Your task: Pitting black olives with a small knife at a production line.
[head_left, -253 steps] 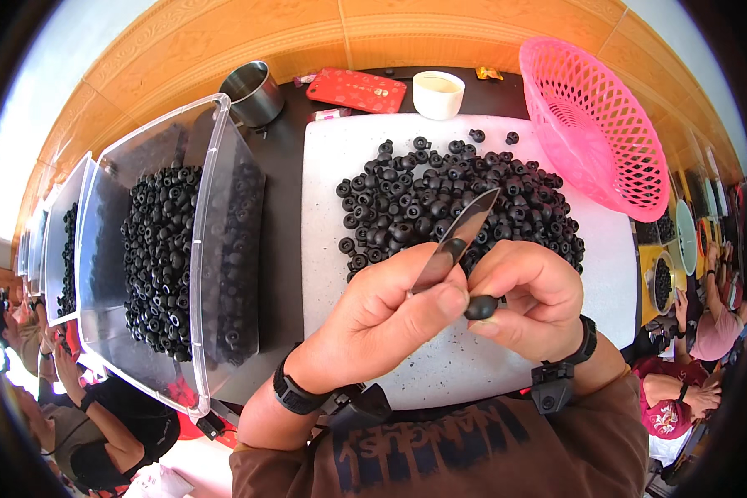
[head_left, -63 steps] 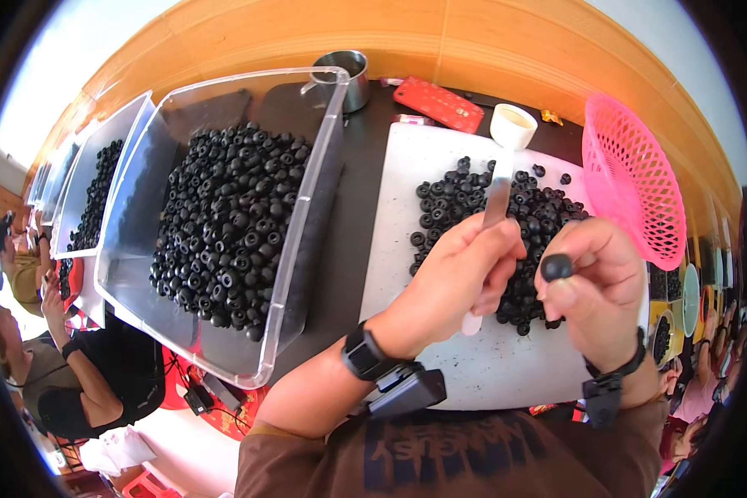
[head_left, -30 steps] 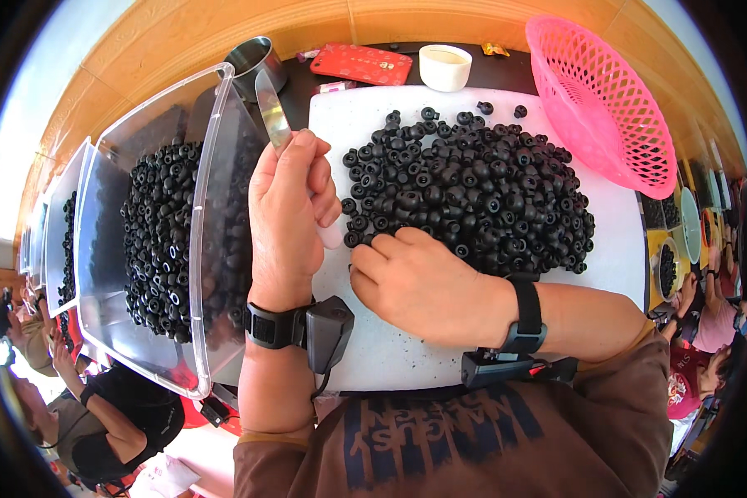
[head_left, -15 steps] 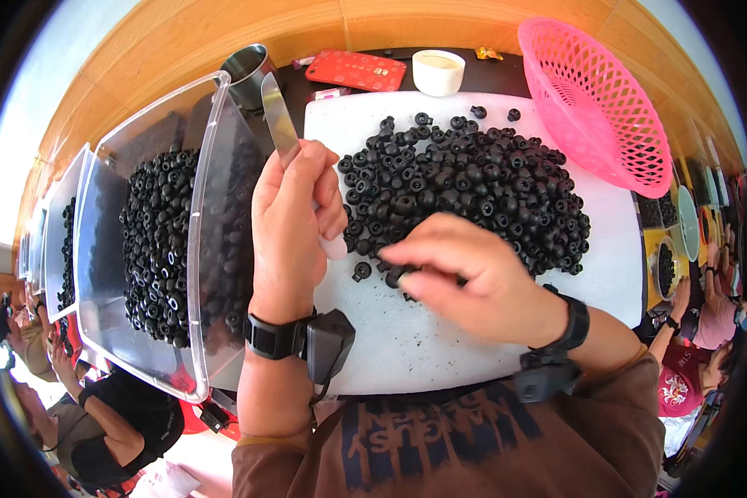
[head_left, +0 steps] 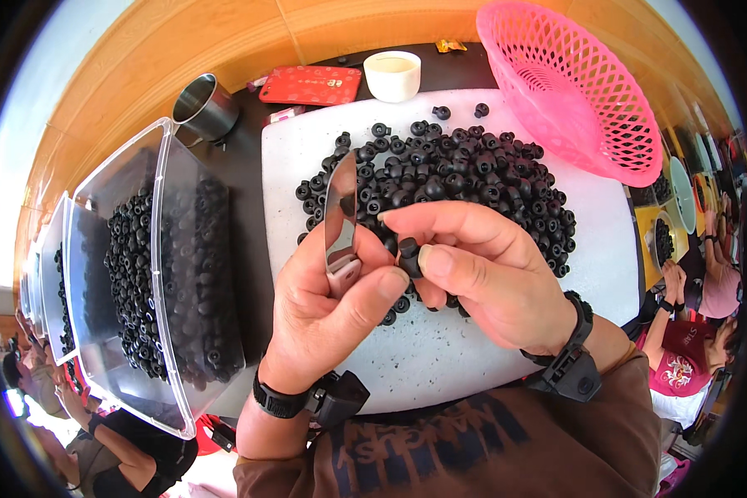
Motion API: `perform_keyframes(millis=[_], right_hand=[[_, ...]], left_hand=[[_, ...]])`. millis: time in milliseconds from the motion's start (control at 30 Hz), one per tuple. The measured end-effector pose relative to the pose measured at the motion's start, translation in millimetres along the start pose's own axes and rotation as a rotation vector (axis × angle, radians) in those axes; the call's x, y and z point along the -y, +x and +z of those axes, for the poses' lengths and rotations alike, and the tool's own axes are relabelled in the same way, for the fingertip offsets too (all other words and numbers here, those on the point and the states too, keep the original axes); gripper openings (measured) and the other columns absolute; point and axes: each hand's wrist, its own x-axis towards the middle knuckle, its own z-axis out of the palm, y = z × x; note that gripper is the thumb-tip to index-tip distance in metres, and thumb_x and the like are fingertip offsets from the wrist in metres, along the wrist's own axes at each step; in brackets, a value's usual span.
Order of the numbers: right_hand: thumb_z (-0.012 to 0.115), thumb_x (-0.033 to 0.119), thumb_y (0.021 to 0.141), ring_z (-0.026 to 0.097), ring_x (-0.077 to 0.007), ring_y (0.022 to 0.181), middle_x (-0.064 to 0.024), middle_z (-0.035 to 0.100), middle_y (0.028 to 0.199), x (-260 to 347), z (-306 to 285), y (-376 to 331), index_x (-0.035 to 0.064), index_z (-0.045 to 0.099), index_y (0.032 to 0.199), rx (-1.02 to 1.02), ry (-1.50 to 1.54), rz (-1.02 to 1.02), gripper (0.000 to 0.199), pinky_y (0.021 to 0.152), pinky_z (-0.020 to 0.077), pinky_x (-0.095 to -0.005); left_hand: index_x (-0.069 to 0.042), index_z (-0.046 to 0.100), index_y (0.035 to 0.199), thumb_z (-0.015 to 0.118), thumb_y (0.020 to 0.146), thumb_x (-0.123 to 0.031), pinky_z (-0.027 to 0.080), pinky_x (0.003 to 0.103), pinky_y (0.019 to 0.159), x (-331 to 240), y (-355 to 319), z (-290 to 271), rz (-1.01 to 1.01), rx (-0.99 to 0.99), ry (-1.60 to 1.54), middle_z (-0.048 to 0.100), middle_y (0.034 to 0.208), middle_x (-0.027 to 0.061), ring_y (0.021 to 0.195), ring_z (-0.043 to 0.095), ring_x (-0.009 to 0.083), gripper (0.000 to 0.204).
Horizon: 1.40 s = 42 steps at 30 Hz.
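Observation:
My left hand (head_left: pixel 322 307) is closed round the handle of a knife (head_left: pixel 341 203), its blade pointing up and away from me. Just beside it, my right hand (head_left: pixel 490 278) pinches a small black rubber-like knobbed part (head_left: pixel 409 256) between thumb and fingers. The left thumb reaches close to this part; whether it touches cannot be made out. Beyond both hands, a heap of similar black parts (head_left: pixel 465 178) lies on a white board (head_left: pixel 440 365). The hands partly hide the near side of the heap.
A clear plastic bin (head_left: pixel 168 274) of black ring-like pieces stands at the left. Along the back are a metal cup (head_left: pixel 205 108), a red phone (head_left: pixel 311 85) and a white cup (head_left: pixel 392 76). A pink basket (head_left: pixel 573 91) leans at the back right. Other people sit on both sides.
My right hand has lifted one black part from the heap's near edge and brought it beside my left hand. The left hand has lowered and turned, bringing the knife nearer. The view has shifted slightly.

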Motion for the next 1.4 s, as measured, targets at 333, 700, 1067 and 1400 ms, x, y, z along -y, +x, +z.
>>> perform_keyframes(millis=[333, 700, 1067, 1400], right_hand=[[0.057, 0.015, 0.088, 0.054, -0.0059, 0.07, -0.0011, 0.06, 0.087, 0, -7, 1, 0.0031, 0.056, 0.104, -0.002, 0.053, 0.064, 0.02, 0.064, 0.0458, -0.0196], [0.059, 0.013, 0.087, 0.056, -0.0065, 0.074, -0.0017, 0.06, 0.088, -3, -8, 0, 0.0047, 0.055, 0.098, 0.02, 0.133, 0.041, 0.014, 0.064, 0.0472, -0.0202], [0.059, 0.013, 0.087, 0.052, -0.0056, 0.071, -0.0019, 0.058, 0.086, 8, -9, -2, 0.0043, 0.051, 0.101, 0.138, 0.098, 0.157, 0.018, 0.06, 0.0435, -0.0189], [0.058, 0.003, 0.085, 0.054, -0.0055, 0.078, -0.0026, 0.057, 0.091, 3, -11, -2, 0.0031, 0.051, 0.104, 0.156, 0.043, 0.04, 0.02, 0.065, 0.0459, -0.0195]], left_hand=[[-0.007, 0.035, 0.133, 0.06, 0.081, 0.005, 0.043, 0.018, 0.063, 11, -3, -8, 0.128, 0.051, 0.159, 0.054, 0.085, 0.003, 0.074, 0.05, 0.0057, 0.058], [0.001, 0.048, 0.089, 0.065, 0.079, 0.0, 0.038, 0.017, 0.053, 3, -1, 2, 0.165, 0.029, 0.286, 0.056, 0.076, 0.0013, 0.063, 0.047, 0.0028, 0.019], [0.002, 0.048, 0.092, 0.054, 0.086, -0.002, 0.039, 0.019, 0.056, 2, -4, -2, 0.178, 0.063, 0.241, 0.056, 0.078, 0.0038, 0.065, 0.047, 0.0054, 0.01], [-0.003, 0.052, 0.088, 0.059, 0.082, -0.015, 0.036, 0.021, 0.058, -6, -6, 6, 0.025, 0.029, 0.252, 0.052, 0.078, 0.0013, 0.065, 0.044, 0.006, 0.016]])
